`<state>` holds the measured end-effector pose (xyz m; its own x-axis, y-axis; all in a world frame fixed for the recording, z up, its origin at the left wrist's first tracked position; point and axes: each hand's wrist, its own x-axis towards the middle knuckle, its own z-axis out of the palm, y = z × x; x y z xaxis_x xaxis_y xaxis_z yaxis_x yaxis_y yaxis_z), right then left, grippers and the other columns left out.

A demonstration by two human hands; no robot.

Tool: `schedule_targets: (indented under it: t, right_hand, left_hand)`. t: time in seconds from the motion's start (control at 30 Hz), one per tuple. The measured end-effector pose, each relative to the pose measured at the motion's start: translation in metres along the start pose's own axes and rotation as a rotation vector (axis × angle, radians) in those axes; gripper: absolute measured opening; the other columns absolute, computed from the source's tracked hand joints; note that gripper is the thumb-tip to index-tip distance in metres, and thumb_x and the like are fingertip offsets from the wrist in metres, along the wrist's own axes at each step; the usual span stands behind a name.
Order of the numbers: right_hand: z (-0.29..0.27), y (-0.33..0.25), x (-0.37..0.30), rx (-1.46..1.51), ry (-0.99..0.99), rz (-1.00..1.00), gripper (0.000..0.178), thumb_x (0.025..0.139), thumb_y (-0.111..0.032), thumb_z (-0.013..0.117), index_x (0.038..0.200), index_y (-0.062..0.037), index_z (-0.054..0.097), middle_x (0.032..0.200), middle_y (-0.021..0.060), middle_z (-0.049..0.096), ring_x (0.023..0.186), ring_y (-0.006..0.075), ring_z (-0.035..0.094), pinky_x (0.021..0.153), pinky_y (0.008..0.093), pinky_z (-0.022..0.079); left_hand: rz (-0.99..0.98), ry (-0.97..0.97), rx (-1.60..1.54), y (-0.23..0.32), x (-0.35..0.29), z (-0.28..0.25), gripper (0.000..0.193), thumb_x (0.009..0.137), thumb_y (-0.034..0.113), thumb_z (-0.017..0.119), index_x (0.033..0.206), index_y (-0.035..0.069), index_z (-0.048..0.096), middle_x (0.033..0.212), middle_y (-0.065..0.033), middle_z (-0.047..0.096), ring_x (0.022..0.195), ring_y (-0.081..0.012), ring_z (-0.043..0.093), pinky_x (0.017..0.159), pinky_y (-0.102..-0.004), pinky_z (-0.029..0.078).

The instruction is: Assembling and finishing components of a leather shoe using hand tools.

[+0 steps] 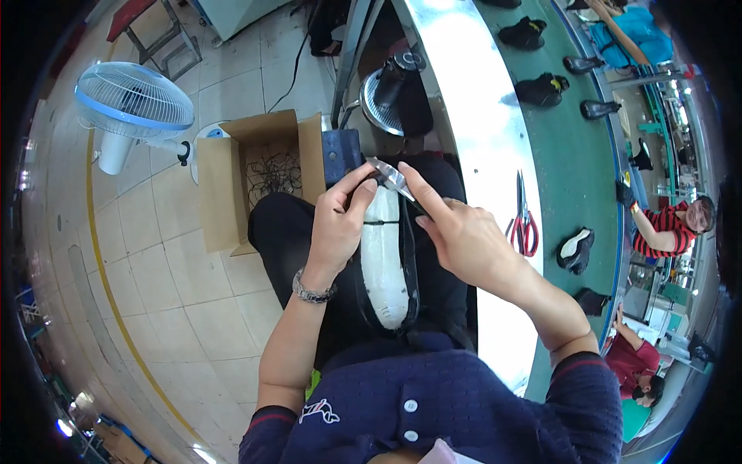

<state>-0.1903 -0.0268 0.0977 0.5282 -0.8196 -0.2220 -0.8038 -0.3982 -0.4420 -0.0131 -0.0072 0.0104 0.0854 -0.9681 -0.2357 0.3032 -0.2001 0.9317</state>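
On my lap rests a dark shoe point(383, 263), sole side up, with a long white bottom and a thin black cord across it. My left hand point(340, 220) pinches the far end of the shoe between thumb and fingers. In my right hand point(464, 228) is a silver knife-like tool point(393, 176), its index finger stretched along the tool. The tool's pointed tip lies at the shoe's far end, close to my left fingertips. What the tip touches is hidden by my fingers.
An open cardboard box point(220, 185) with tangled black cords stands left of my knees. Beyond it is a fan point(135, 97). Red-handled scissors point(525, 232) lie on the white bench point(495, 309) at right. Dark shoes sit on the green conveyor point(556, 155). Other people are across it.
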Motion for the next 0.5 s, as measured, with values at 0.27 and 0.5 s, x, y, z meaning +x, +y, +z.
schedule_targets:
  t: [0.27, 0.5]
  right_hand:
    - [0.016, 0.002, -0.007, -0.060, 0.008, -0.019, 0.073, 0.095, -0.011, 0.055, 0.155, -0.0137, 0.014, 0.079, 0.0207, 0.066, 0.062, 0.0342, 0.067, 0.053, 0.0411, 0.054]
    - [-0.015, -0.021, 0.003, 0.118, 0.167, -0.157, 0.074, 0.090, -0.003, 0.058, 0.154, -0.0175, 0.022, 0.082, 0.0198, 0.066, 0.067, 0.0401, 0.065, 0.061, 0.0483, 0.052]
  left_hand:
    - [-0.015, -0.076, -0.026, -0.001, -0.004, -0.003, 0.036, 0.097, 0.014, 0.057, 0.132, 0.002, 0.059, 0.108, 0.0000, 0.067, 0.088, -0.0028, 0.057, 0.079, -0.0182, 0.045]
    - [-0.067, -0.108, -0.066, 0.003, -0.009, -0.010, 0.041, 0.096, 0.011, 0.057, 0.136, 0.002, 0.055, 0.114, -0.0027, 0.065, 0.094, -0.0051, 0.057, 0.084, -0.0210, 0.046]
